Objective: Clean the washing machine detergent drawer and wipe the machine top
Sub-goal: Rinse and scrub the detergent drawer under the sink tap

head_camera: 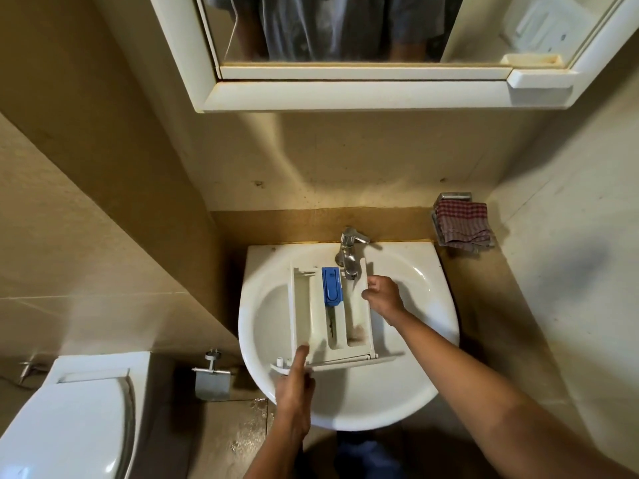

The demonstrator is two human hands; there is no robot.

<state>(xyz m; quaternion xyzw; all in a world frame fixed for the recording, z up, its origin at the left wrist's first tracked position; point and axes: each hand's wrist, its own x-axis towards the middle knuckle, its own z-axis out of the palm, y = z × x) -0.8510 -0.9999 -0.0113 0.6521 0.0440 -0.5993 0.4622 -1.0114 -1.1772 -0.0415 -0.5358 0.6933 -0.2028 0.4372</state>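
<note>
Tap (350,259) above drawer (305,305); checked cloth (463,223) nearby

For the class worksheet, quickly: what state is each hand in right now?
The left hand grips the front end of the detergent drawer.
The right hand grips the same drawer's right side wall.
</note>
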